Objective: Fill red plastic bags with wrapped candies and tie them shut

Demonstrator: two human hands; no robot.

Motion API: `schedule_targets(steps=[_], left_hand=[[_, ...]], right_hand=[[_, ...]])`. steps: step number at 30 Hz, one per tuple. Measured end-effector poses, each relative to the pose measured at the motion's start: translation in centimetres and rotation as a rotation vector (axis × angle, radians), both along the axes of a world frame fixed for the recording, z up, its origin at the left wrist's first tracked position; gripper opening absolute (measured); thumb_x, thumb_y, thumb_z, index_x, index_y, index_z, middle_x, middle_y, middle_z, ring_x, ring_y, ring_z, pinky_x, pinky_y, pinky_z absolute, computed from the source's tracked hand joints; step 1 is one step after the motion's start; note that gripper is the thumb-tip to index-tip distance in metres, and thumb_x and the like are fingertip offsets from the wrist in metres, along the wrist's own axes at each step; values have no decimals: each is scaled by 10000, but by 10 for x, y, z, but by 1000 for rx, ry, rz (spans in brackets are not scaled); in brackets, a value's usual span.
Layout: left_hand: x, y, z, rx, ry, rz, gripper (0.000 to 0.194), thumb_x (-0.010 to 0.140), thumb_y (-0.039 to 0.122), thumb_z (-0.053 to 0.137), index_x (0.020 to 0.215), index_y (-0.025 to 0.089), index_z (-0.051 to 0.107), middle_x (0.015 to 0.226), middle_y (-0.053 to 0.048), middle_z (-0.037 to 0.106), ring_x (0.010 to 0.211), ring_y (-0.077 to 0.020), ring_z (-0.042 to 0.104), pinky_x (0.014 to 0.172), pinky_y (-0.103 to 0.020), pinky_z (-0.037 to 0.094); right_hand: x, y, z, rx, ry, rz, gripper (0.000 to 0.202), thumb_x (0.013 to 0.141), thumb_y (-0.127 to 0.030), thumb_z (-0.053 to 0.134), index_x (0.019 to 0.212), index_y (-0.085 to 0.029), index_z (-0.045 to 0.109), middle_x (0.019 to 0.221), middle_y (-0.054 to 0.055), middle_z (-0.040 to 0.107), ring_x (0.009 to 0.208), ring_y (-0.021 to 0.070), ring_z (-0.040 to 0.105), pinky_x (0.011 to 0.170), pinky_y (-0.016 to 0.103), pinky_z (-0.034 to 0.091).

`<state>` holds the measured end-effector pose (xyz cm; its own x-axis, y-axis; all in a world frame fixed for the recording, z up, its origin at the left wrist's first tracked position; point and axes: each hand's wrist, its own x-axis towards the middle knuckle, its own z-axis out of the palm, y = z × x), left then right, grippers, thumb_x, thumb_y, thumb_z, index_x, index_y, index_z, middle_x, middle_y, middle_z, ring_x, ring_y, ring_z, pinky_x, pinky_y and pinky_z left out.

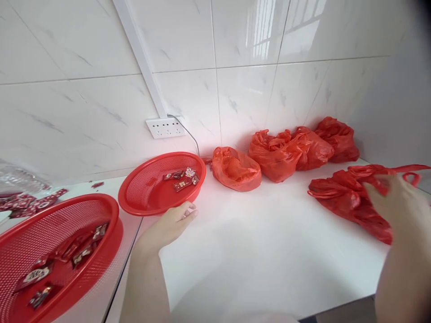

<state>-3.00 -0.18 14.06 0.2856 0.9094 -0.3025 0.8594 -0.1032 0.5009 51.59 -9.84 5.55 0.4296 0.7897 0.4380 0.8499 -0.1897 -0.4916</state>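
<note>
My left hand (177, 220) is at the near rim of the smaller red basket (134, 190), its fingers loosely curled and apart, with nothing in them. A few small wrapped packets (182, 183) lie in that basket. On the right, my right hand (392, 190) is closed on the top of a red plastic bag (350, 202), blurred by motion. The bag's loose handles stick out around and beyond the fingers. Its body rests on the white table.
A larger red basket (114, 211) with several packets stands at the near left. More packets (33, 204) and a clear plastic container (23, 177) lie behind it. Several red bags (274, 157) line the tiled wall, below and right of a socket strip (165, 128).
</note>
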Motion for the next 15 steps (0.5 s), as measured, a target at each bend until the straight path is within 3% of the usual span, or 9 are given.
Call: schedule_targets(steps=[1, 2, 5, 7, 9, 10, 12, 15], left_hand=[[1, 0, 0, 3, -6, -3, 460, 865, 572, 379, 1078, 233, 606, 1067, -81, 674, 1000, -262, 621, 840, -350, 465], [2, 0, -1, 1, -20, -11, 448, 867, 567, 380, 1056, 231, 607, 1067, -80, 672, 992, -256, 622, 846, -347, 463], [0, 0, -4, -24, -84, -42, 429, 866, 567, 386, 1021, 228, 597, 1084, -74, 661, 1000, -241, 617, 851, -331, 462], [-4, 0, -5, -36, -92, -27, 436, 863, 569, 390, 1037, 223, 592, 1092, -77, 655, 1009, -240, 614, 845, -328, 463], [-8, 0, -4, -31, -74, 3, 446, 865, 566, 386, 1066, 221, 586, 1091, -81, 653, 1012, -245, 612, 840, -334, 461], [-9, 0, -3, -29, -65, 12, 445, 868, 564, 382, 1077, 225, 582, 1084, -79, 655, 1008, -246, 614, 835, -337, 460], [-12, 0, -2, -24, -44, 18, 434, 873, 557, 376, 1081, 234, 577, 1058, -71, 661, 989, -247, 621, 821, -343, 460], [-12, 1, -4, -15, -32, 23, 431, 869, 551, 389, 1075, 233, 594, 1043, -77, 673, 972, -256, 630, 823, -355, 464]], right_hand=[[-29, 14, 11, -21, -47, -141, 320, 863, -482, 478, 1111, -311, 586, 1023, 127, 674, 977, 418, 629, 799, 609, 463], [-58, 30, 21, -62, -44, -96, 288, 858, -445, 489, 1067, -283, 605, 1074, 114, 676, 1001, 386, 633, 845, 570, 472], [-138, 78, 35, -123, 80, 267, 275, 867, -391, 493, 1066, -245, 614, 1033, 62, 711, 939, 256, 680, 860, 405, 508], [-177, 109, 35, -159, 104, 441, 423, 885, -413, 495, 1268, -235, 512, 1047, 61, 713, 937, 223, 681, 823, 344, 509], [-201, 137, 33, -259, 40, 399, 599, 837, -437, 568, 1375, -214, 426, 857, 43, 726, 855, 240, 682, 734, 333, 502], [-209, 148, 33, -320, 8, 379, 611, 808, -439, 604, 1356, -210, 460, 788, 35, 718, 836, 249, 678, 714, 331, 493], [-218, 167, 36, -342, -15, 340, 408, 806, -370, 595, 1181, -209, 609, 715, 32, 703, 806, 245, 673, 710, 327, 482], [-226, 179, 49, 18, 112, 333, 245, 864, -245, 460, 1004, -197, 655, 878, 61, 729, 856, 209, 671, 792, 324, 489]])
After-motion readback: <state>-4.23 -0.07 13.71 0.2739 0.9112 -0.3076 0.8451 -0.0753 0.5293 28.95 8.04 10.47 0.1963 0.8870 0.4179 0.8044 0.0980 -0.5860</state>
